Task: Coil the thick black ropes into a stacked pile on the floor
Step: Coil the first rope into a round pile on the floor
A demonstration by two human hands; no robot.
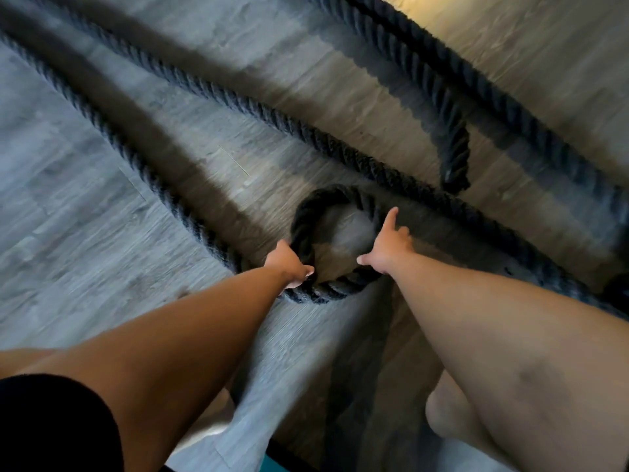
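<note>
A thick black twisted rope [112, 120] runs from the far left across the grey wood floor and curls into a small loop [335, 199] in the middle. My left hand [287, 264] grips the left side of that loop, fingers wrapped around the rope. My right hand [386, 247] hovers over the loop's right side with fingers spread, touching or just above the rope. A second long strand [272, 112] crosses behind the loop toward the right. Another black rope [503, 107] lies at the upper right, and its end [454, 172] stops just beyond the loop.
The grey plank floor [85, 212] spreads to the left and near side of the loop. A bright patch of light falls on the floor at the top right [510, 32]. My knee [452, 413] shows at the bottom right, and black fabric at the bottom left.
</note>
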